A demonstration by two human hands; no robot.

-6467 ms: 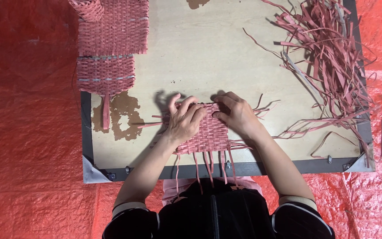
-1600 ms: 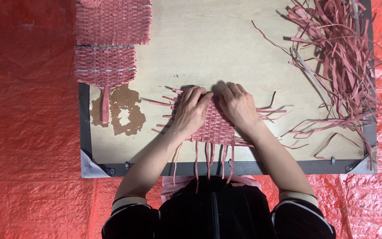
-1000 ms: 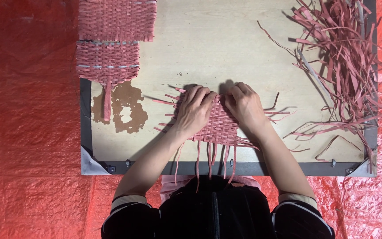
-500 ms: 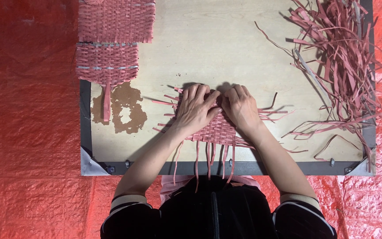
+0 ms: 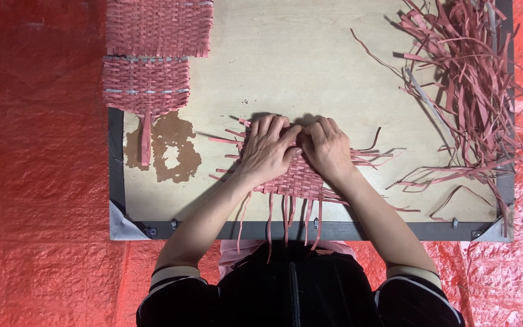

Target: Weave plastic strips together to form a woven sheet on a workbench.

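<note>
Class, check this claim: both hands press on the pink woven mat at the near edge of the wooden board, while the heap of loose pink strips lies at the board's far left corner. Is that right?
One detail is wrong. The head view shows the heap of loose pink strips at the board's far right corner; finished woven pieces lie far left. Left hand and right hand do press on the woven mat near the front edge.

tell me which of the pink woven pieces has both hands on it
The small woven mat at the board's near edge, under the left hand and right hand. The two woven pieces at upper left lie untouched.
</note>
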